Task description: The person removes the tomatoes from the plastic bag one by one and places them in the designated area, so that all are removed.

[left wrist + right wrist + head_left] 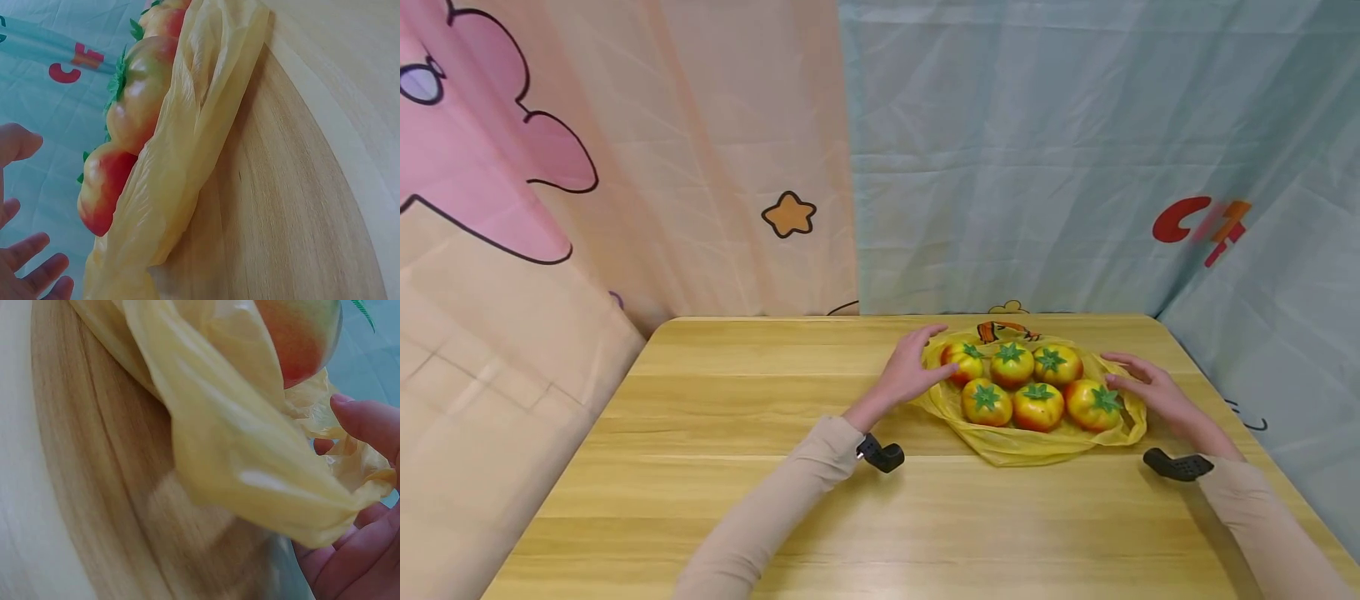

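Several red-and-yellow tomatoes (1037, 406) with green star-shaped leaf tops sit in two rows on a spread yellow plastic bag (1011, 450). The left hand (912, 368) is at the bag's left side, fingers spread, its thumb reaching over the back-left tomato in the head view. In the left wrist view, its fingers (28, 251) stand apart from the fruit. At the bag's right end is the right hand (1153, 392), thumb and fingers apart. The right wrist view shows crumpled bag edge (359, 465) between its thumb and fingers, against the palm.
The wooden table (700, 433) extends left and in front of the bag. Behind it hangs a printed curtain (985, 167). An orange-and-black figure (1000, 332) shows at the bag's back edge. Black wrist mounts (880, 454) stick out from both sleeves.
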### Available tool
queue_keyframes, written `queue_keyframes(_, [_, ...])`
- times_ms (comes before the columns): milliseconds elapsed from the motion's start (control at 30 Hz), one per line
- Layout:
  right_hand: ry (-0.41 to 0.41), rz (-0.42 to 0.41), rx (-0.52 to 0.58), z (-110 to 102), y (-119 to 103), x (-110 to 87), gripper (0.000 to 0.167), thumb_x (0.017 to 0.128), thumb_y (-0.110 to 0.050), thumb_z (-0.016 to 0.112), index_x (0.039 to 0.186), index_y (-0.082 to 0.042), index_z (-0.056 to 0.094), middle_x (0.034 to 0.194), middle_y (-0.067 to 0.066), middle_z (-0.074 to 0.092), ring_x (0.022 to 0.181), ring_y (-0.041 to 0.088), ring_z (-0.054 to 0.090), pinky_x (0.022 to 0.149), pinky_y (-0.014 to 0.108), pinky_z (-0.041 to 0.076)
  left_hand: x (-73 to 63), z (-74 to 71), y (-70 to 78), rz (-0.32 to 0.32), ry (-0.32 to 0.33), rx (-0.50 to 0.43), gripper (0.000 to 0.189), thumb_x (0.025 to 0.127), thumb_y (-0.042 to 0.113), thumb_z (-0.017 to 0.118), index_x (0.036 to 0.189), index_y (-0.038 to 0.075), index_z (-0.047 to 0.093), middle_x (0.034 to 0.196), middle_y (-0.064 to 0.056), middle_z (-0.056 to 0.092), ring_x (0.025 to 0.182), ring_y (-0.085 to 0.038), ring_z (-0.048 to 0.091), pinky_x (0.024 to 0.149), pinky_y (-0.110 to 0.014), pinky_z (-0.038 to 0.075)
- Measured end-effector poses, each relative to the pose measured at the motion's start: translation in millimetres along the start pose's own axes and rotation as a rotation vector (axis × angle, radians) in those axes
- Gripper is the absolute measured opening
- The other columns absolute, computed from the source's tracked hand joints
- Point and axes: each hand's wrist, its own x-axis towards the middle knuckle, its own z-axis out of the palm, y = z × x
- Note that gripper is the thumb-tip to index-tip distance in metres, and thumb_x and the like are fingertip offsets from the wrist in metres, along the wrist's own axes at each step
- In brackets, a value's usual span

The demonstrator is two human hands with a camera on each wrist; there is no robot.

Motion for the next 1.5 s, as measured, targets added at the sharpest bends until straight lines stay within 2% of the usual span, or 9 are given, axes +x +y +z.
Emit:
queue_keyframes(167, [-0.003,-0.009,0.002,-0.3,0.4,0.6,0.048,0.099,-0.024,0.052,0.142,-0.006,0.041,0.109,-0.039,0.044,0.091,-0.012,0.056,0.077,0.004,0.038,2.6,4.0,2.0,0.002,-0.01,-0.005,0.065,0.088,0.035,0.068,0.144,0.018,0.041,0.147,-0.006,0.045,0.129,-0.029,0.045,0.107,-0.046,0.037])
queue_keyframes(333, [-0.005,-0.019,-0.005,0.6,0.8,0.3,0.049,0.099,-0.025,0.052,0.142,-0.005,0.041,0.113,-0.038,0.043,0.095,-0.018,0.05,0.077,0.004,0.038,0.7,9.4,6.2,0.017,-0.023,0.0,0.067,0.085,0.036,0.072,0.143,0.017,0.044,0.145,-0.005,0.047,0.132,-0.027,0.042,0.109,-0.044,0.037])
queue_keyframes(467, [-0.008,-0.016,-0.001,0.6,1.4,-0.6,0.049,0.099,-0.026,0.052,0.142,-0.006,0.041,0.117,-0.037,0.042,0.098,-0.021,0.046,0.078,0.004,0.037,-1.8,15.0,8.8,0.07,-0.021,0.024,0.068,0.082,0.036,0.074,0.14,0.014,0.047,0.141,-0.006,0.05,0.134,-0.026,0.039,0.112,-0.044,0.034])
queue_keyframes(600, [-0.013,0.005,-0.001,0.5,1.0,-1.1,0.05,0.099,-0.029,0.052,0.143,-0.009,0.041,0.117,-0.037,0.041,0.1,-0.02,0.046,0.078,0.005,0.037,-3.4,19.7,9.8,0.121,-0.02,0.03,0.066,0.08,0.034,0.076,0.137,0.012,0.051,0.134,-0.008,0.054,0.13,-0.025,0.042,0.112,-0.043,0.033])
queue_keyframes(733, [-0.013,0.012,0.002,1.3,0.6,-1.6,0.05,0.099,-0.029,0.052,0.144,-0.01,0.041,0.116,-0.036,0.042,0.1,-0.019,0.046,0.079,0.005,0.038,-6.9,23.4,11.0,0.146,-0.038,0.021,0.063,0.08,0.035,0.076,0.135,0.014,0.052,0.132,-0.007,0.055,0.128,-0.025,0.044,0.11,-0.043,0.035])
queue_keyframes(833, [-0.009,0.012,0.003,1.7,0.9,-1.7,0.049,0.099,-0.028,0.052,0.143,-0.01,0.041,0.117,-0.036,0.042,0.099,-0.021,0.045,0.078,0.005,0.037,-10.4,26.4,11.9,0.172,-0.054,0.009,0.063,0.08,0.034,0.076,0.134,0.012,0.052,0.13,-0.009,0.055,0.124,-0.026,0.047,0.105,-0.042,0.04])
queue_keyframes(967, [-0.009,0.013,0.005,1.8,1.4,-1.7,0.048,0.1,-0.027,0.052,0.143,-0.009,0.041,0.117,-0.036,0.041,0.099,-0.022,0.044,0.077,0.005,0.036,-15.0,32.1,12.5,0.201,-0.061,0.011,0.065,0.078,0.034,0.077,0.133,0.01,0.053,0.128,-0.01,0.056,0.12,-0.026,0.05,0.104,-0.041,0.04])
queue_keyframes(1267, [-0.009,-0.005,0.02,2.4,0.7,-2.3,0.047,0.1,-0.025,0.052,0.142,-0.008,0.042,0.113,-0.038,0.042,0.097,-0.022,0.046,0.078,0.005,0.037,-20.5,46.3,13.1,0.191,-0.07,0.034,0.069,0.075,0.038,0.08,0.133,0.012,0.054,0.126,-0.008,0.057,0.11,-0.018,0.052,0.095,-0.031,0.043])
queue_keyframes(1500, [0.0,-0.029,0.041,3.6,1.7,-2.7,0.044,0.099,-0.024,0.053,0.139,-0.007,0.044,0.112,-0.039,0.043,0.098,-0.022,0.046,0.078,0.004,0.038,-22.2,53.0,11.9,0.135,-0.047,0.057,0.069,0.072,0.042,0.082,0.13,0.014,0.057,0.129,-0.003,0.056,0.12,-0.019,0.05,0.103,-0.034,0.041])
